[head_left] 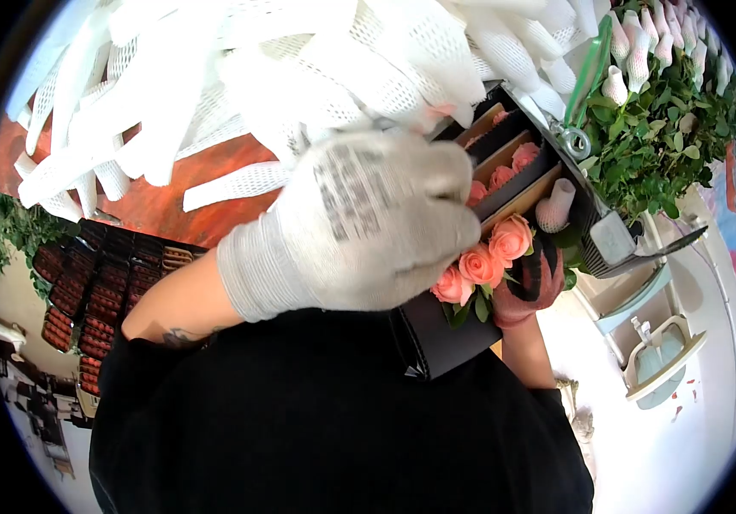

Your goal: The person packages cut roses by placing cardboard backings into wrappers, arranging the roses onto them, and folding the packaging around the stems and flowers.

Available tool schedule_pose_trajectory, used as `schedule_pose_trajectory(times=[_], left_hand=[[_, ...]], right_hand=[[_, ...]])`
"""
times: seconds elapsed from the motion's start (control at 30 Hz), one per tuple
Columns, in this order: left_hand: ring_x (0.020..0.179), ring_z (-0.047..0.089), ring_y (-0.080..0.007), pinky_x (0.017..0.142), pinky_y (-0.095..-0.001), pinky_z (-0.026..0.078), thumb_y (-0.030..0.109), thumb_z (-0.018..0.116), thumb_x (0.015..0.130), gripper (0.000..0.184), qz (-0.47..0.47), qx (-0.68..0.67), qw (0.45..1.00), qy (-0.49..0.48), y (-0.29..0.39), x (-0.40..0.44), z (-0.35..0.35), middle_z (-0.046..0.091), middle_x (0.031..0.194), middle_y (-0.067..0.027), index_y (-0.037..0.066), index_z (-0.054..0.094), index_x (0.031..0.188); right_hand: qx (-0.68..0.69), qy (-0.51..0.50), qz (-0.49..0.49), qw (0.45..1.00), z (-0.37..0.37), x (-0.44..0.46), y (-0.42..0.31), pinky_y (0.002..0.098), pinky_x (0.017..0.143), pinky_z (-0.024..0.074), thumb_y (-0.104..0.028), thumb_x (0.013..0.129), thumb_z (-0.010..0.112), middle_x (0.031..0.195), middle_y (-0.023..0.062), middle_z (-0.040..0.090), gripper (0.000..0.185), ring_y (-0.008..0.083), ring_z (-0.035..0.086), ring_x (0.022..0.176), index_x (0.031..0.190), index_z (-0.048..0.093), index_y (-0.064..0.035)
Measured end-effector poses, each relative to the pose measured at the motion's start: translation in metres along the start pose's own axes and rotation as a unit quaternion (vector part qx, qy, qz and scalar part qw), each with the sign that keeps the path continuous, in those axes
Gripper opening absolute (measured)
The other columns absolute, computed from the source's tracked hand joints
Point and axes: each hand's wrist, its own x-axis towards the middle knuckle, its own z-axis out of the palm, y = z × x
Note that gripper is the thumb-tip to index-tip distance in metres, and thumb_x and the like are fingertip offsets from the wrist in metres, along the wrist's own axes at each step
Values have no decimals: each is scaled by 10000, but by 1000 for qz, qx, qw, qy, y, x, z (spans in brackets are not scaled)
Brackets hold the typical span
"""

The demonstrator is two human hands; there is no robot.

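Observation:
My left hand [376, 218], in a pale grey-white glove with worn dark print, reaches across the middle with its fingers curled. Whatever lies in its grip is hidden. My right hand [529, 287], in a red and black glove, is closed beside the roses [481, 265], a row of pink-coral blooms, apparently around their stems. Leaves stick out past its fingers. Just above it is a flower in a white net sleeve [556, 206]. Behind, a dark box [586, 214] has cardboard dividers with more pink roses [501, 176] between them. Black cardboard [453, 338] lies under the nearest roses.
Loose white foam net sleeves [239, 184] pile over the red table [188, 197]. At the upper right stand several netted roses [637, 56] with dense leaves [642, 146]. Trays of dark red items [111, 300] are at left. A pale chair [663, 355] stands at right.

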Motion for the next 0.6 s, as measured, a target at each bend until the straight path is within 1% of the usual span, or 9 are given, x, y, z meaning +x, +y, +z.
schedule_pose_trajectory(times=[0.03, 0.13, 0.17, 0.2, 0.27, 0.37, 0.4, 0.47, 0.6], left_hand=[[619, 543, -165, 546, -305, 432, 193, 750, 638, 173, -5, 5, 1000, -20, 1, -3, 2, 520, 741, -2, 124, 665, 772], [608, 544, -159, 532, -308, 424, 237, 750, 638, 176, 12, 44, 998, -40, 3, -2, 5, 509, 722, 12, 142, 671, 763], [601, 544, -151, 519, -305, 418, 281, 753, 636, 176, 32, 39, 999, 11, 0, -1, 9, 504, 712, 17, 152, 666, 717], [601, 544, -151, 519, -305, 418, 281, 753, 636, 176, 32, 38, 999, 11, 1, -1, 8, 504, 712, 17, 152, 666, 717], [683, 561, -154, 601, -317, 465, 279, 645, 673, 131, -8, 45, 993, -108, 7, 2, 0, 531, 828, 5, 153, 606, 671], [673, 555, -161, 622, -320, 466, 292, 640, 678, 152, -14, 81, 985, -149, 13, 7, 1, 539, 838, 5, 150, 595, 648], [673, 555, -161, 622, -320, 466, 292, 640, 678, 152, -14, 82, 985, -149, 13, 7, 4, 539, 838, 5, 150, 595, 648], [621, 531, -140, 529, -316, 434, 426, 714, 662, 285, 22, 128, 989, -76, 11, 5, 11, 487, 740, 26, 154, 632, 641], [640, 531, -134, 540, -311, 427, 408, 698, 683, 259, 35, 162, 977, -130, 14, 7, 7, 494, 770, 32, 162, 622, 654]], right_hand=[[2, -1, -2, 1000, 1, 1, -1, 339, 738, 522, -145, 702, 726, 853, 89, 683, 284, 264, 655, 806, 955, 679, -27], [5, 1, -6, 1000, 3, 4, -1, 342, 749, 518, -145, 706, 723, 873, 94, 676, 295, 267, 649, 820, 970, 671, -22], [6, 1, -7, 1000, 3, 4, -2, 343, 753, 516, -145, 708, 722, 880, 96, 673, 299, 269, 648, 825, 975, 669, -21], [8, 3, -8, 1000, 3, 6, -2, 344, 757, 514, -145, 710, 721, 886, 97, 671, 303, 270, 646, 830, 979, 666, -19], [10, 3, -10, 1000, 3, 7, -2, 346, 764, 511, -145, 713, 719, 900, 101, 666, 310, 273, 642, 840, 989, 661, -16], [17, 8, -11, 1000, 5, 10, -3, 349, 775, 506, -146, 718, 716, 919, 106, 659, 322, 277, 637, 855, 1004, 654, -12], [17, 8, -12, 1000, 6, 11, -3, 350, 779, 505, -146, 719, 715, 926, 107, 657, 326, 278, 635, 860, 1009, 651, -10], [20, 8, -13, 1000, 5, 12, -3, 352, 786, 502, -146, 722, 713, 939, 111, 652, 333, 280, 631, 870, 1018, 646, -7], [19, 7, -17, 1000, 4, 12, -5, 356, 801, 495, -146, 729, 709, 966, 118, 643, 349, 286, 624, 890, 1038, 636, -1]])
